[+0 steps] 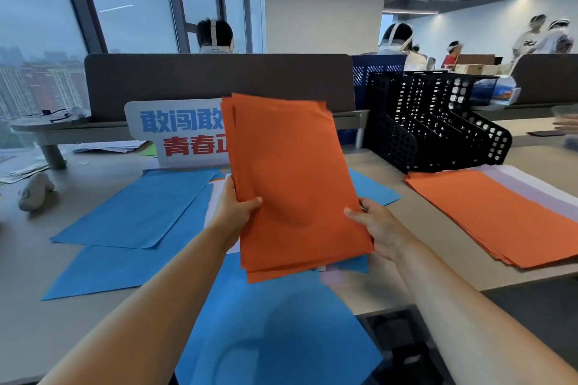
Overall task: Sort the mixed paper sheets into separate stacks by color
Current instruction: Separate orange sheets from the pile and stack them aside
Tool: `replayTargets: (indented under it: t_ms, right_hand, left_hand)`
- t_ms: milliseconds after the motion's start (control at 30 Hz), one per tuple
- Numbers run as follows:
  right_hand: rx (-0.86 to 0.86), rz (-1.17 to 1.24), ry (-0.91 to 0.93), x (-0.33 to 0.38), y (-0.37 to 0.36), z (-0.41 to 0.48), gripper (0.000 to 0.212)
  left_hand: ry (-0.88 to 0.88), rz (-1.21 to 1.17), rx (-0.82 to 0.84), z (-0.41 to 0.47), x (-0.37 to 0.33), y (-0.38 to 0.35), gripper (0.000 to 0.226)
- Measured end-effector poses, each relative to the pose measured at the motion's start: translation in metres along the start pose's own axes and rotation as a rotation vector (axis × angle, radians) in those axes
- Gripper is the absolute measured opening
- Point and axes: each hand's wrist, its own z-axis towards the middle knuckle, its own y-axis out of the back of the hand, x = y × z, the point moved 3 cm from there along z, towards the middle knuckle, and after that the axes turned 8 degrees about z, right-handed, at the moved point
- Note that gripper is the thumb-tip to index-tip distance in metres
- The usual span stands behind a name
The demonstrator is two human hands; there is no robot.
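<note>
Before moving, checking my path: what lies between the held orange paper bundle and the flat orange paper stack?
Head view: right hand, a blue sheet corner, then bare beige desktop.

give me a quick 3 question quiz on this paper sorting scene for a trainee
1. True or false: the left hand and the right hand both grip the raised bundle of orange paper sheets.
2. Which colour are most of the loose paper sheets spread on the desk below that bundle? A black, B blue, C yellow.
3. Fill in: the flat stack of orange paper sheets lies on the person's ___ side, by the black perforated plastic file rack.

Key: 1 true; 2 B; 3 right.
</note>
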Motion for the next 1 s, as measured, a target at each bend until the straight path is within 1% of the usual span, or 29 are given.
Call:
replayTargets:
  t_ms: [33,67,133,233,300,367,433,500,533,600,667,700,733,767,800,833,900,933,1000]
  right_hand:
    - [-0.032,-0.053,0.053,0.005,0.003,0.0,0.016]
    - [-0.048,-0.087,0.106,0.01,0.004,0.0,0.017]
    - [-0.064,-0.11,0.197,0.025,0.005,0.002,0.024]
    - [-0.073,-0.126,0.344,0.05,0.007,0.001,0.036]
    - [-0.073,-0.116,0.428,0.066,0.008,-0.004,0.043]
    - [-0.093,-0.107,0.474,0.076,0.012,-0.01,0.039]
    - [-0.082,-0.112,0.481,0.075,0.017,-0.014,0.035]
    - [-0.042,-0.133,0.448,0.066,0.019,-0.017,0.035]
    - [-0.025,-0.148,0.42,0.06,0.019,-0.018,0.034]
    - [-0.023,-0.171,0.381,0.05,0.019,-0.019,0.03]
    - [-0.068,-0.19,0.373,0.049,0.023,-0.021,0.027]
    - [-0.101,-0.202,0.368,0.053,0.028,-0.023,0.026]
    - [-0.136,-0.206,0.358,0.056,0.035,-0.025,0.026]
    - [-0.163,-0.196,0.336,0.06,0.043,-0.029,0.026]
    - [-0.178,-0.19,0.307,0.064,0.056,-0.037,0.024]
    - [-0.166,-0.177,0.258,0.065,0.066,-0.044,0.02]
    - [-0.161,-0.147,0.144,0.061,0.085,-0.056,0.011]
    - [-0.192,-0.118,0.12,0.058,0.099,-0.061,0.011]
    - [-0.326,0.018,0.138,0.056,0.128,-0.069,0.013]
  left_hand:
    - [-0.052,-0.002,-0.011,0.001,-0.008,-0.003,0.05]
    - [-0.106,0.009,-0.023,0.001,-0.016,-0.005,0.05]
    - [-0.201,0.024,-0.039,0.0,-0.033,-0.012,0.055]
    - [-0.301,0.01,0.027,-0.006,-0.054,-0.028,0.054]
    - [-0.337,0.002,0.075,-0.009,-0.063,-0.039,0.052]
    - [-0.313,-0.061,0.117,-0.009,-0.065,-0.047,0.046]
    - [-0.236,-0.106,0.171,-0.008,-0.062,-0.049,0.048]
    - [-0.147,-0.083,0.211,-0.007,-0.056,-0.048,0.054]
    - [-0.117,-0.051,0.222,-0.007,-0.053,-0.047,0.051]
    - [-0.094,0.049,0.241,-0.009,-0.05,-0.05,0.034]
    - [-0.16,0.179,0.22,-0.01,-0.056,-0.058,0.01]
    - [-0.217,0.243,0.185,-0.008,-0.061,-0.063,0.013]
    - [-0.249,0.283,0.143,-0.005,-0.066,-0.068,0.022]
    - [-0.238,0.272,0.124,0.0,-0.069,-0.073,0.027]
    - [-0.184,0.205,0.141,0.006,-0.07,-0.084,0.029]
    - [-0.089,0.113,0.165,0.011,-0.066,-0.093,0.028]
    - [0.141,-0.042,0.224,0.015,-0.051,-0.113,0.021]
    - [0.231,-0.091,0.262,0.015,-0.042,-0.128,0.019]
    - [0.327,-0.159,0.309,0.013,-0.03,-0.162,0.022]
